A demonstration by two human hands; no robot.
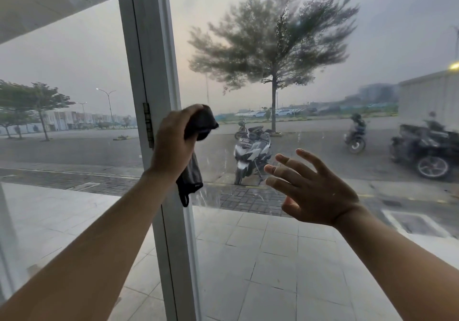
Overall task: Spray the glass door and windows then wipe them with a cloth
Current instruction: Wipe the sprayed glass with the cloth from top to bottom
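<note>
Head view: gripping a dark cloth in the left hand, bunched against the wet glass beside the white frame. Spreading right hand fingers wide, holding nothing, near the glass.

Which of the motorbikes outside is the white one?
The white scooter, parked facing the glass just left of the tree trunk. The parked motorbike at far right is black, and the blurred one carries a rider.
</note>
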